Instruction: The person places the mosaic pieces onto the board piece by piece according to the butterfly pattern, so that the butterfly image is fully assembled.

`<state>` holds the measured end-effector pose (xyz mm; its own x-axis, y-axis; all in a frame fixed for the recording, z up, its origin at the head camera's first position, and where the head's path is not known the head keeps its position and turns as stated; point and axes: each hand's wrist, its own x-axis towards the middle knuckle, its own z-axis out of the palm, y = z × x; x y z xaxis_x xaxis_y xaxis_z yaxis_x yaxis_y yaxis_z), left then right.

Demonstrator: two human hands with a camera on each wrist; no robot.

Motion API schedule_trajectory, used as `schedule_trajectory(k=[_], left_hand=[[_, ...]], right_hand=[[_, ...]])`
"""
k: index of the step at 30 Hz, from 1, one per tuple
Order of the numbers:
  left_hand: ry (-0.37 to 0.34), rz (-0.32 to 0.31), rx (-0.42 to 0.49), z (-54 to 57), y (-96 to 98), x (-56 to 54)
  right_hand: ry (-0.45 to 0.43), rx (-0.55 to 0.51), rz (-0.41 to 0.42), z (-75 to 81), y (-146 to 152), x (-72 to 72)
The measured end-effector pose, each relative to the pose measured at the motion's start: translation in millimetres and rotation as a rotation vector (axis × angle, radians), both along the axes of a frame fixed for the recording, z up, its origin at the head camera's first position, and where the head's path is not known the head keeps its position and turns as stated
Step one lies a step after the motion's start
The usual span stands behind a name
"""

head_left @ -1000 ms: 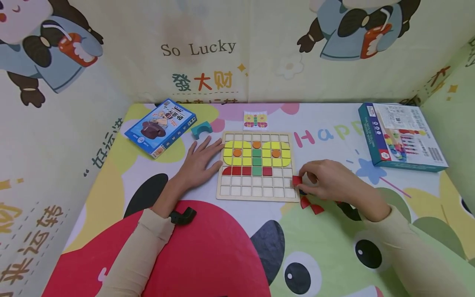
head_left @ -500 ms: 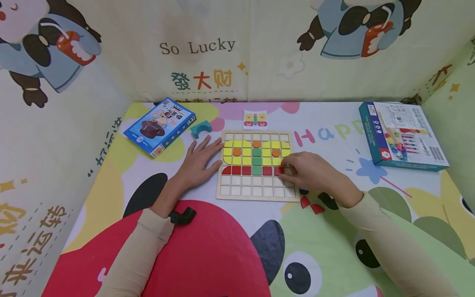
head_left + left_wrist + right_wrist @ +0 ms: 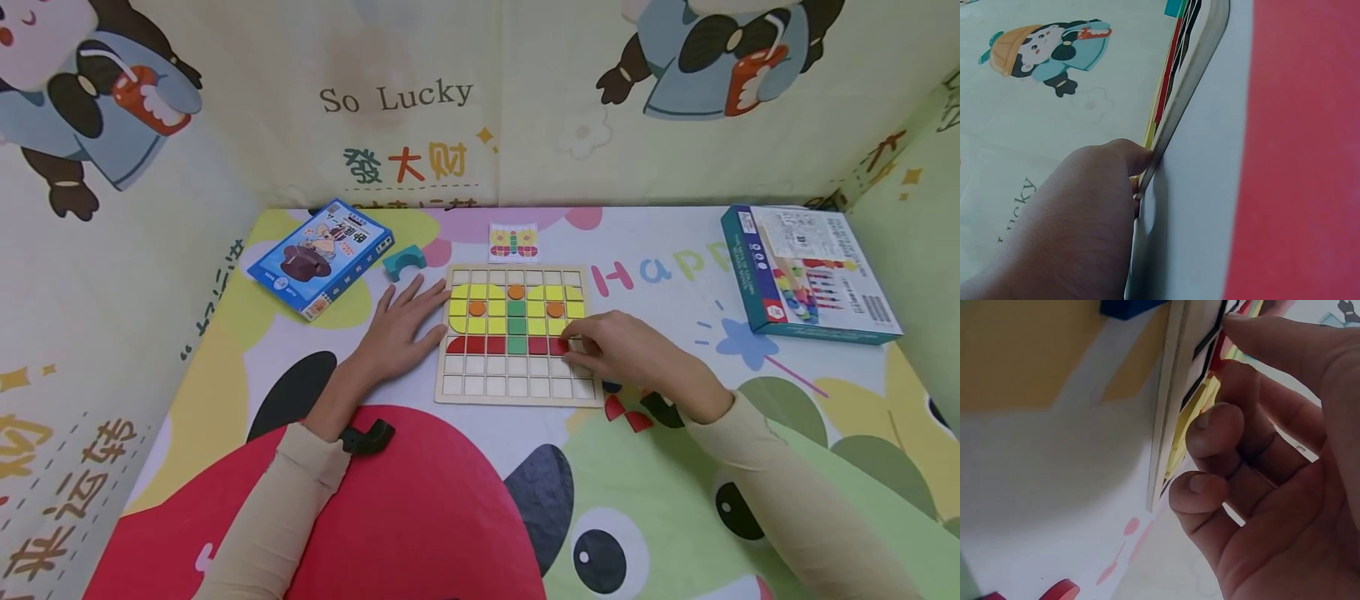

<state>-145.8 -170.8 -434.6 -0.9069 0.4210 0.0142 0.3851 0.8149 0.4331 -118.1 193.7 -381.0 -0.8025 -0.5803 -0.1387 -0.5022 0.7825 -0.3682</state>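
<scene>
A wooden grid board (image 3: pixel 517 403) lies mid-table with yellow tiles (image 3: pixel 537 308), a column of green tiles (image 3: pixel 517 326), orange discs (image 3: pixel 516 292) and a row of red tiles (image 3: pixel 496 345) in its cells. My right hand (image 3: pixel 630 354) reaches over the board's right side, thumb and index finger pinching a red square tile (image 3: pixel 557 346) at the right end of the red row. In the right wrist view the other fingers (image 3: pixel 1213 428) curl beside the board's edge. My left hand (image 3: pixel 401 333) rests with spread fingers against the board's left edge; its thumb (image 3: pixel 1132 156) touches that edge.
Loose red pieces (image 3: pixel 637 421) lie off the board's lower right corner. Behind the board is a small butterfly picture card (image 3: pixel 513 243). A teal arch block (image 3: pixel 404 262) and a blue box (image 3: pixel 321 257) stand back left, a larger boxed set (image 3: pixel 813 275) back right.
My right hand has carried a red square tile leftward from beside the board to the right end of the red row. The left hand has stayed in place.
</scene>
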Motion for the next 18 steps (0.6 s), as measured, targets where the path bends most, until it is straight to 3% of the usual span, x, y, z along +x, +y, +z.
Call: schedule_trajectory(k=[9, 18], left_hand=[[-0.001, 0.003, -0.005, -1.3, -0.5, 1.4], [0.009, -0.003, -0.004, -1.3, -0.7, 0.9]], right_hand=[[-0.055, -0.074, -0.042, 12.5, 24.3, 12.3], [-0.195, -0.111, 0.076, 11.7, 58.3, 38.2]])
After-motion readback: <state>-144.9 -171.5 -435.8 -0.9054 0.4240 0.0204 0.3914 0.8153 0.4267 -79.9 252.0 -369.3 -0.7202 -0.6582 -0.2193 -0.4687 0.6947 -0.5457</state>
